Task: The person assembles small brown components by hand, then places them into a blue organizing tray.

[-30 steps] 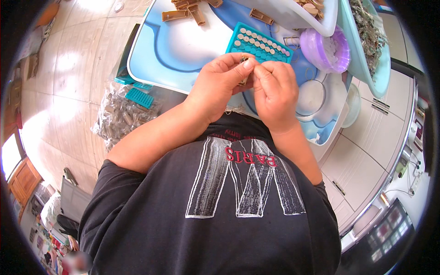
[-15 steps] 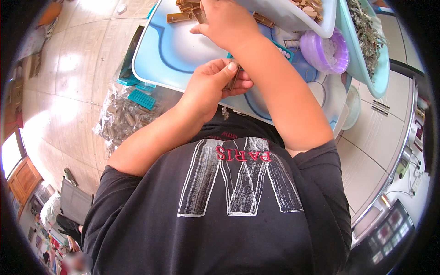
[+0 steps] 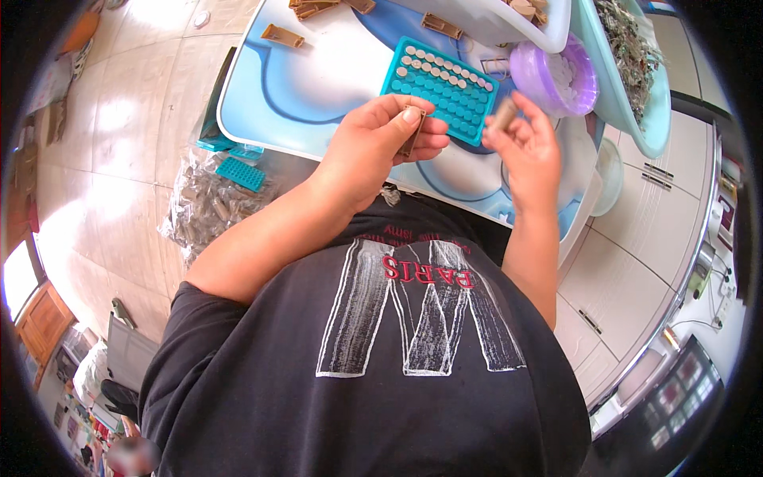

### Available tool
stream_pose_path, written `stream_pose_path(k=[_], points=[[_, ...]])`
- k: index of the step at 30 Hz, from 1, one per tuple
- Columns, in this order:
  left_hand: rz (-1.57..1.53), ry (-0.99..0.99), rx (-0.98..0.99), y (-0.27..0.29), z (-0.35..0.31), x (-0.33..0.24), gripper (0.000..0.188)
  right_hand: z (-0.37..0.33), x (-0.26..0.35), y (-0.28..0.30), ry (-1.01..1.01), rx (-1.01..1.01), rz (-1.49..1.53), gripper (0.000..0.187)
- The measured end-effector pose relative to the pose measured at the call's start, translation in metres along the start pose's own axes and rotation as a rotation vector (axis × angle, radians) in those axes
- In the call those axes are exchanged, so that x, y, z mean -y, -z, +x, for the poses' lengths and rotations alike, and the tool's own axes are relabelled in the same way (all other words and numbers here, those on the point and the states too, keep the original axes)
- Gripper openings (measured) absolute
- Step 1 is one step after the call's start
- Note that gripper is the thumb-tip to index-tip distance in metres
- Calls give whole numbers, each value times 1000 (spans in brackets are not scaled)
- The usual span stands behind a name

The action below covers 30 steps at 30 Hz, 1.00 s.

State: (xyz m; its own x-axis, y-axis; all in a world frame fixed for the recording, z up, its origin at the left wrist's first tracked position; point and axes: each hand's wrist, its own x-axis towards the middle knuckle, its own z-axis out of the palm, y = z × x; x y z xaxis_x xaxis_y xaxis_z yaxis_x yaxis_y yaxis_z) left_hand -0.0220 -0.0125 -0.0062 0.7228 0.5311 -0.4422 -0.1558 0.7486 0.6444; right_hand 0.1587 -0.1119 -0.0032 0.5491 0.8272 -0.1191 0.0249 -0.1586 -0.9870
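Note:
Between the thumb and fingers of my left hand is a narrow brown plastic piece, partly covered by the thumb. My right hand pinches a short tan cylinder, smeared a little by motion, at the right edge of a teal rack. Rows of round holes fill this rack; pale round ends show in the far rows. Similar brown pieces lie on the blue and white table: one at far left, one behind the rack, and a small heap at the top edge.
A purple bowl with white contents stands right of the rack. Behind it is a white bin of brown parts. A pale teal basin holds grey tangled material. Left of the table lies a clear bag with a teal rack on it.
My right hand has come back from the brown heap to the right of the rack and now holds a cylinder. One brown piece lies farther left, apart from the heap. My left hand keeps its piece.

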Motion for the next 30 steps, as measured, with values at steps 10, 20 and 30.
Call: stream_pose_path(k=[10,20,30], points=[[-62,112,27,-22,8,5,26,-35,-16,24,66,-151,-800,37],[-92,129,14,-22,10,6,26,-15,-10,16,262,-146,-1019,38],[-86,174,32,-20,10,8,25,-8,-17,29,487,-116,-1122,19]])
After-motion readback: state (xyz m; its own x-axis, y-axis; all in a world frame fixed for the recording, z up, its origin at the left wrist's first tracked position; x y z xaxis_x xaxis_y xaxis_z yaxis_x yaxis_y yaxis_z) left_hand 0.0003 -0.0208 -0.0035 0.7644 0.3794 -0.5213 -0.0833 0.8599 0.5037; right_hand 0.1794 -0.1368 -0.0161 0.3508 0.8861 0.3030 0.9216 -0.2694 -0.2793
